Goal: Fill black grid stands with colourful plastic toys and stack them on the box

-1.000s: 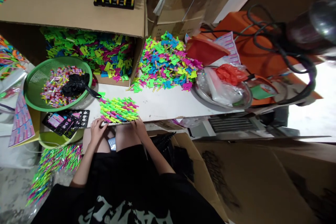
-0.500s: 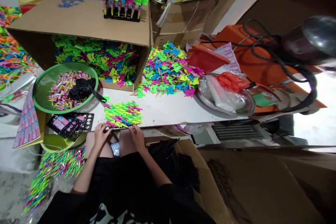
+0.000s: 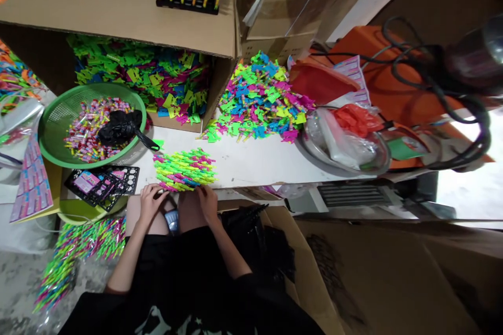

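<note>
A dense bundle of neon plastic pieces [image 3: 184, 169] lies at the front edge of the white table [image 3: 251, 162]. At its near left corner is my left hand [image 3: 151, 203], thumb and fingers bent together at the edge. My right hand [image 3: 207, 203] touches the near right corner in the same way. Whatever sits between the fingertips of either hand is too small to make out. Left of the bundle, black perforated trays [image 3: 102, 186] with pink labels overlap one another.
A green basket [image 3: 92, 163] holds small pieces and a black bag. Behind are an open cardboard box [image 3: 118, 21] and a loose colourful pile [image 3: 263, 99]. A metal bowl [image 3: 383, 159] with plastic bags stands to the right.
The view has tilted down and come slightly closer, so the box and display rack appear higher up. Both hands have stayed at the bundle's near edge.
</note>
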The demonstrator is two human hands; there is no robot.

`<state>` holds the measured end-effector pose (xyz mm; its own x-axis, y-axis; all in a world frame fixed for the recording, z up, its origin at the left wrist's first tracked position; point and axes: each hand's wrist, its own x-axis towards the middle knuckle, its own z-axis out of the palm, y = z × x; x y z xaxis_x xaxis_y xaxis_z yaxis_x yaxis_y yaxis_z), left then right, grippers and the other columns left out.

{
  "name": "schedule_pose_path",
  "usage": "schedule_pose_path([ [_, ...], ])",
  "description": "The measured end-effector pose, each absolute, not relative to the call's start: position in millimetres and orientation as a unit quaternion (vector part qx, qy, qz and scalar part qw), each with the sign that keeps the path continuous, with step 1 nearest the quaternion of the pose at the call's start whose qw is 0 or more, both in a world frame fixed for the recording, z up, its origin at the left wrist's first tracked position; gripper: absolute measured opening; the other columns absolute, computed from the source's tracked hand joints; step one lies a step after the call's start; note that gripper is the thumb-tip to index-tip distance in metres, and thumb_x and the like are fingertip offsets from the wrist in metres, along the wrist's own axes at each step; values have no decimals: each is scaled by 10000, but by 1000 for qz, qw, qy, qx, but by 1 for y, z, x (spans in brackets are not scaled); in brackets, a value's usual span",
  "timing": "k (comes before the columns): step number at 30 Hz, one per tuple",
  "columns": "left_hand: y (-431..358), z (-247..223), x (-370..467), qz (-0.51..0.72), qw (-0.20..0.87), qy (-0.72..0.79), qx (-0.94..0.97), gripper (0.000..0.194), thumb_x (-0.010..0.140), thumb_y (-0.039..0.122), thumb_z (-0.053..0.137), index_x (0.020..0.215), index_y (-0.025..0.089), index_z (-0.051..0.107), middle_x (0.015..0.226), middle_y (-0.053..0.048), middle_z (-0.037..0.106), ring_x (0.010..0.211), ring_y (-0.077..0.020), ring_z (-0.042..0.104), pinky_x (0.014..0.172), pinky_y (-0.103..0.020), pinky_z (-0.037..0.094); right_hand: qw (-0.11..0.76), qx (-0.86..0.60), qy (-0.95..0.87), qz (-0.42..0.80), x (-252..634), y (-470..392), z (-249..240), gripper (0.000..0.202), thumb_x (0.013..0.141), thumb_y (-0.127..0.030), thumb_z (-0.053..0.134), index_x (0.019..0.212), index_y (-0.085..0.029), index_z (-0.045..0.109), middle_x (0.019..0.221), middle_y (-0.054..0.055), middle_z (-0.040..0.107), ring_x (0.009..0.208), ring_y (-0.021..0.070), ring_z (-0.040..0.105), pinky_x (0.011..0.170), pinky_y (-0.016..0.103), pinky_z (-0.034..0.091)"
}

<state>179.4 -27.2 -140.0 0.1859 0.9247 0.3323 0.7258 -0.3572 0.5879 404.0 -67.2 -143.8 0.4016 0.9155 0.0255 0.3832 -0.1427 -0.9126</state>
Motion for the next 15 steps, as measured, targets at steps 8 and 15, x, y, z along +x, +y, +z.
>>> schedule_pose_path([
  [8,-27,-142,180,322,147,554,753,232,810,446,645,887,230,677,929,-50,649,905,-215,572,809,-338,409,479,-689,-425,340,410,-71,-139,280,837,-451,524,862,-192,629,820,58,685,725,199,628,675,308,493],
  [15,-27,-145,179,318,153,557,752,218,798,440,659,887,241,677,932,-48,655,932,-223,576,817,-347,407,467,-705,-447,292,434,-69,-136,212,832,-421,528,840,-213,568,772,15,614,698,173,568,637,287,469],
])
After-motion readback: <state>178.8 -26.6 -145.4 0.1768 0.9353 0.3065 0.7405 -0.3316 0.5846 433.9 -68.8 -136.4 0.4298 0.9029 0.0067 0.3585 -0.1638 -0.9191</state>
